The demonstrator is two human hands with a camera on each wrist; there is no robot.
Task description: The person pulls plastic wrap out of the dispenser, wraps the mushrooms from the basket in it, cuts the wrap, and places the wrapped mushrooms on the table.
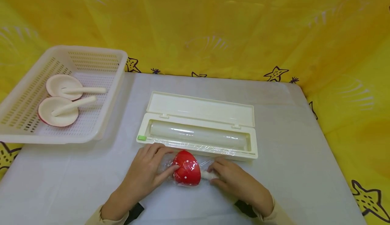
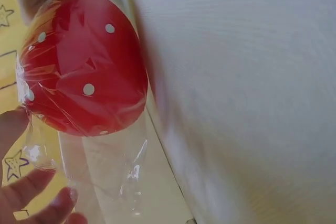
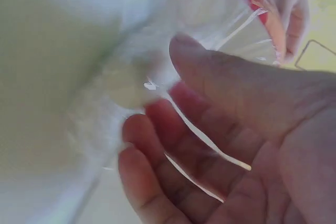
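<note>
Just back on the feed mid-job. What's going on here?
A person is handling a red, white-dotted ladle covered in clear film. The left hand rests its thumb on the red bowl, while the right hand holds the white handle. Just beyond the hands, a long white box stands open with a roll inside. Off to the left, two more ladles lie in a white basket, bowls facing up.
</note>
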